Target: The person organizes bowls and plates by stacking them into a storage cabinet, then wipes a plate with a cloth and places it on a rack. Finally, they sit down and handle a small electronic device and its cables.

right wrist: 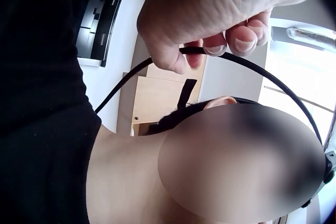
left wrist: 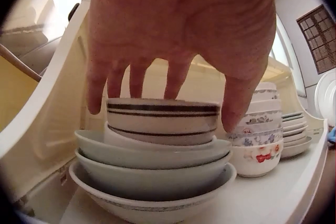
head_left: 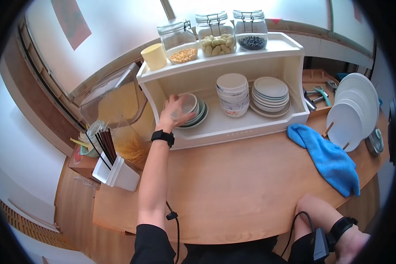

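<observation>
Left wrist view showed your left fingers (left wrist: 177, 77) spread apart around the striped bowl (left wrist: 163, 121), pale bowls (left wrist: 152, 182) stacked beneath them; in the right wrist view, your right fingers (right wrist: 241, 40) clamped a black cable (right wrist: 262, 71).

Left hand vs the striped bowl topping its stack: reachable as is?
Looks like yes. The left hand is right above the striped bowl, fingers spread about its rim; nothing is stacked on it.
</observation>
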Available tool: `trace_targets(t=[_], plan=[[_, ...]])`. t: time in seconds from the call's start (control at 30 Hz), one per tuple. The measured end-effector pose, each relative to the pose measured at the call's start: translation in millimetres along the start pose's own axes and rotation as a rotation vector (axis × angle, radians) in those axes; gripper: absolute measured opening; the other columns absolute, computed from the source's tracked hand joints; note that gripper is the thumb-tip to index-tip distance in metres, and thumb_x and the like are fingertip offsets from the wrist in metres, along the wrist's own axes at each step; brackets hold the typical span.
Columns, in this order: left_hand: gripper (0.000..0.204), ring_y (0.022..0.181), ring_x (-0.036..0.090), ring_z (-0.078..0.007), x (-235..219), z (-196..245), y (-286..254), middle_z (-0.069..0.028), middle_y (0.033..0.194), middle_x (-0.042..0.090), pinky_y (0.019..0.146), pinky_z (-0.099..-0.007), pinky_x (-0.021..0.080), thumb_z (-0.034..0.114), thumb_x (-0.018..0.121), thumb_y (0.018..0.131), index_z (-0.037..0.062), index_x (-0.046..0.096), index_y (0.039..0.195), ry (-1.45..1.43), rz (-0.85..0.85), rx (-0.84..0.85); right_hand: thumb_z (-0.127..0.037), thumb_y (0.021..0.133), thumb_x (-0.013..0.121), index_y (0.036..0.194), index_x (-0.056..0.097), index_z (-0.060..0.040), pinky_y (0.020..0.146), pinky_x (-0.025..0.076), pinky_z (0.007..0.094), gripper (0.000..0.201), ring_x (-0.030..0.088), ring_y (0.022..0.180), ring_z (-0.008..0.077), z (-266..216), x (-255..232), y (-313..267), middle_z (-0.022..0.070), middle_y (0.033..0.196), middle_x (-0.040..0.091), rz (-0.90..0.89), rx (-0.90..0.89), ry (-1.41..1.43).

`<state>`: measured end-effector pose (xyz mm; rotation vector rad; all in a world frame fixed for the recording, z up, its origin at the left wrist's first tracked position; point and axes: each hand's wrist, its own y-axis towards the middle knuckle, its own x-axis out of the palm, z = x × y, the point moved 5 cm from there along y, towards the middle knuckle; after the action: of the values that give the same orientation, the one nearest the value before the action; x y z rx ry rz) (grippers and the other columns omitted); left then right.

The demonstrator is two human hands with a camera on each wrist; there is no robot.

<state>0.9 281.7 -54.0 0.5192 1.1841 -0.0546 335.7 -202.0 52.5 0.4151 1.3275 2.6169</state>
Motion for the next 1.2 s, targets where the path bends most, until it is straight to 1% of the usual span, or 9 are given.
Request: trace_targets(t=[0.1, 0.2, 0.3, 0.33, 0.47, 0.6, 0.7, 1.0, 1.2], plan=[[0.078, 0.133, 0.045, -0.0426, 4, -2, 11, -0.0272, 0.137, 0.046, 0.114, -0.044, 0.04, 0.04, 0.083, 0.071, 0.0059, 0.057, 0.136, 0.033, -0.1, -0.022, -0.032, 0.1, 0.058, 0.107, 0.068, -0.0125, 0.05, 0.035, 0.0162, 0.023, 0.045, 0.049, 0.0007, 13, 5, -3, -0.0124, 0.064, 0.05, 0.108, -0.101, 0.351], [0.078, 0.137, 0.042, -0.043, 11, -13, 16, -0.0251, 0.146, 0.038, 0.114, -0.0445, 0.04, 0.042, 0.085, 0.065, 0.0065, 0.061, 0.131, -0.026, -0.126, -0.063, -0.03, 0.1, 0.058, 0.108, 0.068, -0.0125, 0.051, 0.035, 0.0159, 0.022, 0.046, 0.05, 0.0002, 5, 0, 3, -0.0126, 0.063, 0.05, 0.0, 0.013, -0.037], [0.075, 0.134, 0.046, -0.0424, 16, -21, 19, -0.0254, 0.145, 0.039, 0.114, -0.0435, 0.041, 0.044, 0.084, 0.064, 0.0063, 0.064, 0.126, -0.042, -0.218, -0.141, -0.03, 0.1, 0.058, 0.109, 0.068, -0.0124, 0.051, 0.034, 0.0157, 0.022, 0.047, 0.051, -0.0002, 27, 17, 8, -0.013, 0.063, 0.05, -0.206, 0.059, 0.237], [0.074, 0.128, 0.053, -0.0405, 16, -21, 20, -0.0245, 0.142, 0.044, 0.11, -0.0428, 0.044, 0.048, 0.083, 0.063, 0.0068, 0.066, 0.122, 0.025, -0.215, -0.142, -0.03, 0.1, 0.058, 0.109, 0.068, -0.0123, 0.051, 0.034, 0.0156, 0.022, 0.047, 0.05, -0.0004, 21, 12, 4, -0.0132, 0.062, 0.05, -0.147, 0.071, 0.146], [0.075, 0.119, 0.059, -0.036, 5, -10, 25, -0.0192, 0.133, 0.055, 0.102, -0.0412, 0.05, 0.055, 0.08, 0.064, 0.0076, 0.067, 0.121, 0.184, -0.32, -0.21, -0.029, 0.1, 0.059, 0.109, 0.068, -0.0127, 0.051, 0.034, 0.0152, 0.021, 0.046, 0.05, -0.0009, 20, 7, 0, -0.0134, 0.062, 0.05, -0.094, 0.117, 0.067], [0.077, 0.119, 0.06, -0.0354, 1, -1, 29, -0.0186, 0.131, 0.057, 0.102, -0.041, 0.05, 0.056, 0.079, 0.064, 0.0075, 0.067, 0.122, 0.197, -0.364, -0.212, -0.026, 0.098, 0.061, 0.109, 0.068, -0.0131, 0.05, 0.033, 0.0148, 0.018, 0.045, 0.05, -0.0012, 10, -5, -4, -0.0131, 0.061, 0.049, 0.078, 0.069, 0.022], [0.079, 0.12, 0.059, -0.0349, 3, -5, 32, -0.0188, 0.13, 0.058, 0.102, -0.041, 0.05, 0.057, 0.079, 0.064, 0.0073, 0.066, 0.124, 0.224, -0.362, -0.197, -0.024, 0.098, 0.062, 0.108, 0.068, -0.0129, 0.05, 0.033, 0.0144, 0.017, 0.044, 0.05, -0.0012, 15, -2, -4, -0.0128, 0.061, 0.048, 0.019, 0.077, 0.12], [0.08, 0.118, 0.062, -0.0351, 3, -19, 32, -0.0228, 0.125, 0.066, 0.103, -0.0395, 0.047, 0.058, 0.08, 0.065, 0.0002, 0.067, 0.119, 0.151, -0.289, -0.154, -0.021, 0.097, 0.062, 0.107, 0.066, -0.0116, 0.05, 0.033, 0.015, 0.015, 0.043, 0.05, -0.0003, 15, -1, -7, -0.0115, 0.062, 0.048, 0.068, 0.004, 0.146], [0.078, 0.121, 0.059, -0.0375, -9, -15, 32, -0.0254, 0.126, 0.064, 0.105, -0.0396, 0.046, 0.06, 0.079, 0.069, 0.0008, 0.068, 0.119, 0.097, -0.382, -0.19, -0.021, 0.097, 0.062, 0.107, 0.066, -0.0123, 0.05, 0.033, 0.0159, 0.014, 0.043, 0.05, -0.0002, 19, 3, -7, -0.0115, 0.062, 0.048, 0.083, 0.053, 0.183]])
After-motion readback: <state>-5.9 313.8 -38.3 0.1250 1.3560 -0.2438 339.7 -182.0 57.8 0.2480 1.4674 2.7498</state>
